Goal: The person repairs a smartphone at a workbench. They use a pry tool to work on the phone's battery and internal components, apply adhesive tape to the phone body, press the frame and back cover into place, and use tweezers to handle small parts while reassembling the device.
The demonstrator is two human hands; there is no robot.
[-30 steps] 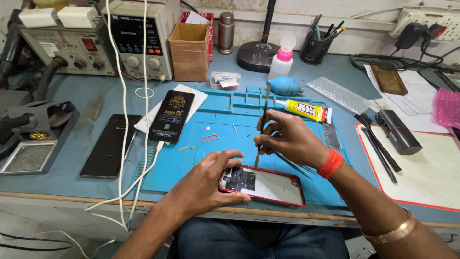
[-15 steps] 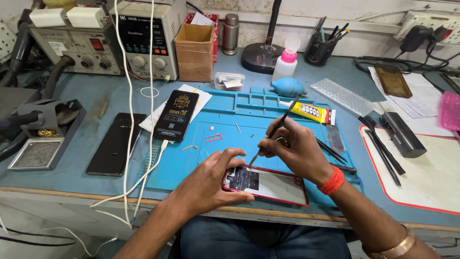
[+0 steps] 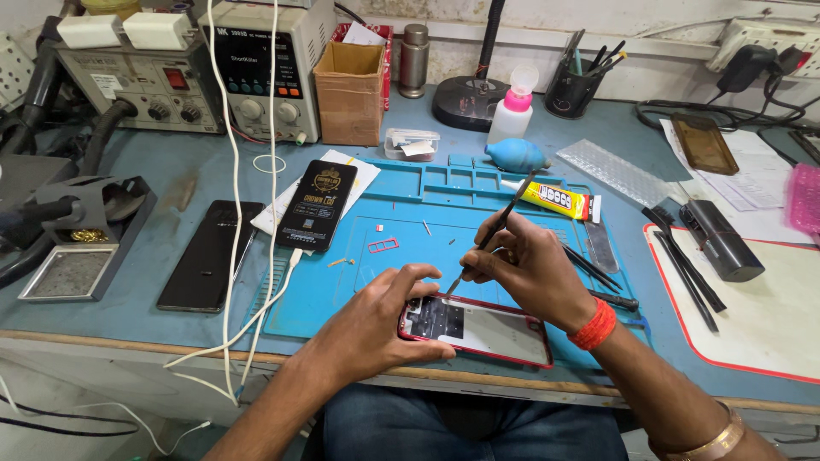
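Blue repair mat [image 3: 401, 239] underlies everything; left hand [image 3: 376, 329] pins the opened phone [image 3: 478, 329]; right hand [image 3: 530, 269], at two o'clock, has lowered its pinched tweezers [image 3: 491, 235] onto it since a second ago.

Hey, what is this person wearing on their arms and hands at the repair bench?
Both forearms are bare, with no sleeves in view and no gloves on the left hand or the right hand. The right wrist carries a thick orange-red thread band. Further up that forearm sits a thin gold-coloured bangle. No ring or watch shows.
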